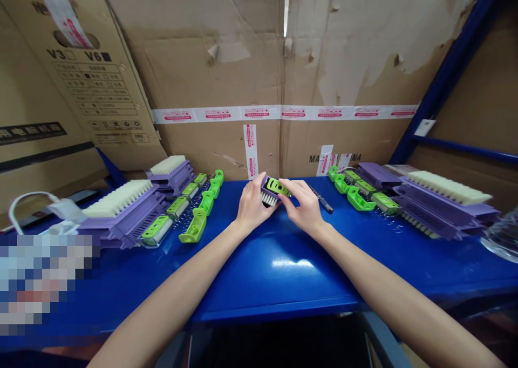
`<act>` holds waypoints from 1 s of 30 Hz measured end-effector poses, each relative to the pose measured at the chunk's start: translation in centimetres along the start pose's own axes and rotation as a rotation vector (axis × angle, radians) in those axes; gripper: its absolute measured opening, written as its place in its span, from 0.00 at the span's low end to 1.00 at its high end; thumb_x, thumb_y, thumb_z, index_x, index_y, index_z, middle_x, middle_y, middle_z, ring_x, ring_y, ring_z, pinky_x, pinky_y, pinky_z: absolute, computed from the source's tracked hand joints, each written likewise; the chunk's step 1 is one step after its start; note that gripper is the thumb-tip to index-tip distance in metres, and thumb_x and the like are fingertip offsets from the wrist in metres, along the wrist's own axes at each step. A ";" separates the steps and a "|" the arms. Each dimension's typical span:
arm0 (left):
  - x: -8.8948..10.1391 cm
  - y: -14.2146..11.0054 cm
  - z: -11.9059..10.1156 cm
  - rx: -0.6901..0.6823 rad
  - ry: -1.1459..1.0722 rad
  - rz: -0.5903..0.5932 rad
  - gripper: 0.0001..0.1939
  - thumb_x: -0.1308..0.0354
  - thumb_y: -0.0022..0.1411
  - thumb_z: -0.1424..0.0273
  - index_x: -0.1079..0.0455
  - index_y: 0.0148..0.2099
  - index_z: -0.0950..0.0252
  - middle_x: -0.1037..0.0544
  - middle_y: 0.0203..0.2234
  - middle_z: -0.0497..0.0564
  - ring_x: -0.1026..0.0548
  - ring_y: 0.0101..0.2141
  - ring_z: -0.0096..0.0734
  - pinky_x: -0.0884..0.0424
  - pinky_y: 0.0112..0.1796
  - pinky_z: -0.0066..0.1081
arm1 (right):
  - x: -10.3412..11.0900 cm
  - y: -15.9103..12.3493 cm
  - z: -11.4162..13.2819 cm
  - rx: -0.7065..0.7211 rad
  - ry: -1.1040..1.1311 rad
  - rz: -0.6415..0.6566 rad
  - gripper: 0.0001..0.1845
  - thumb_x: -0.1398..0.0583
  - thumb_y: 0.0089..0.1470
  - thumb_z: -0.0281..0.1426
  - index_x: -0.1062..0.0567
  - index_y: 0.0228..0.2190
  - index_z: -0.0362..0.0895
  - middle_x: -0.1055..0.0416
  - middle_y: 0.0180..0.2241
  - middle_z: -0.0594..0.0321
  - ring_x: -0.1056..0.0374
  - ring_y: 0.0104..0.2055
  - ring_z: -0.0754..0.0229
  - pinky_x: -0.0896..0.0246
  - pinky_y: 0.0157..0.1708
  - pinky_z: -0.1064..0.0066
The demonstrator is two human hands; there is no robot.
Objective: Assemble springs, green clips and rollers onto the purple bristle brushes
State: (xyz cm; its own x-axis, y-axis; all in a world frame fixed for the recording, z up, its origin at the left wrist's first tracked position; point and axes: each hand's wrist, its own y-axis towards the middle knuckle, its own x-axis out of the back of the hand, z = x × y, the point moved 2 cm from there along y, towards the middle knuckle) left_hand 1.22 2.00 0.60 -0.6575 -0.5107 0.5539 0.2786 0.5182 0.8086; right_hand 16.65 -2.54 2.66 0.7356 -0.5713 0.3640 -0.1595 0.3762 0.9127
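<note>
Both my hands meet over the middle of the blue table (pixel 283 260). They hold one small purple brush (pixel 270 190) with white bristles and a green insert on top. My left hand (pixel 251 205) grips its left side, fingers curled round it. From the right, my right hand (pixel 302 206) pinches the brush, fingertips on the green insert.
Purple brushes (pixel 121 211) and green parts (pixel 198 219) lie in a row at the left. More purple brushes (pixel 441 200) and green parts (pixel 360 195) lie at the right. A pen (pixel 322 199) sits beside my right hand. Cardboard boxes (pixel 259 76) stand behind. A white cable (pixel 28 206) lies far left.
</note>
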 end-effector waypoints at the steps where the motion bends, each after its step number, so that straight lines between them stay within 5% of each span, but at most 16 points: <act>1: 0.0 0.0 0.0 -0.009 0.001 -0.007 0.41 0.39 0.55 0.59 0.56 0.63 0.64 0.35 0.56 0.62 0.33 0.55 0.45 0.34 0.53 0.42 | 0.1 0.0 0.1 0.004 -0.010 -0.007 0.19 0.45 0.58 0.30 0.29 0.51 0.47 0.26 0.46 0.56 0.32 0.46 0.54 0.33 0.44 0.58; 9: 0.6 0.3 -0.5 0.009 0.026 -0.005 0.36 0.39 0.53 0.64 0.50 0.60 0.63 0.33 0.53 0.59 0.32 0.54 0.42 0.33 0.52 0.39 | -0.1 0.1 0.5 0.065 -0.095 0.026 0.20 0.44 0.56 0.28 0.29 0.51 0.47 0.25 0.45 0.56 0.32 0.46 0.54 0.36 0.43 0.59; 30: -0.1 0.1 0.3 0.028 0.007 -0.066 0.39 0.35 0.49 0.64 0.51 0.59 0.62 0.32 0.52 0.60 0.30 0.53 0.45 0.28 0.46 0.40 | -0.1 0.1 0.6 0.070 -0.125 0.044 0.18 0.44 0.58 0.30 0.28 0.50 0.45 0.25 0.44 0.55 0.32 0.46 0.54 0.37 0.44 0.61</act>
State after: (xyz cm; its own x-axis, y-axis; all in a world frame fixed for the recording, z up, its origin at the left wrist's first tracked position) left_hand 1.11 2.25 0.56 -0.6692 -0.5489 0.5009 0.2152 0.5021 0.8376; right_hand 16.15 -2.81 2.83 0.6401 -0.6430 0.4206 -0.2386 0.3540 0.9043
